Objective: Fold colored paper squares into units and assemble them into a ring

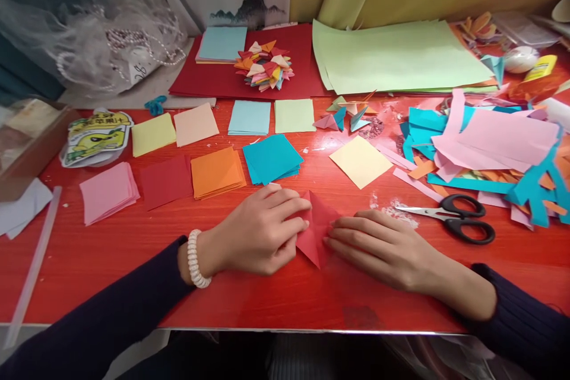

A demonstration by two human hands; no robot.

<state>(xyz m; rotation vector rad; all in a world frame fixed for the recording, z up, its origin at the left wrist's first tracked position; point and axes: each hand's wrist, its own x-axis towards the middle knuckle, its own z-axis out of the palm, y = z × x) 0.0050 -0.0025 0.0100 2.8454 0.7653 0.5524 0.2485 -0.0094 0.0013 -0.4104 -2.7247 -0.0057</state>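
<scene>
A square of red origami paper (315,231) with fold creases lies on the table in front of me, one corner pointing toward me. My left hand (262,228) is closed at its left edge, fingers curled over the paper and thumb side low. From the right, my right hand (383,246) rests with fingers stretched out flat, tips on the paper's right part. That right corner is partly hidden under the fingers. Just beyond lies a cream paper square (360,161). Black-handled scissors (463,218) lie to the right of my right hand.
Behind my left hand lie stacks of blue (272,159), orange (218,172), dark red (166,182) and pink paper (109,191). Farther back are a folded paper ring (265,66), small folded pieces (350,113) and green sheets (405,56). Paper scraps (494,139) heap up at right.
</scene>
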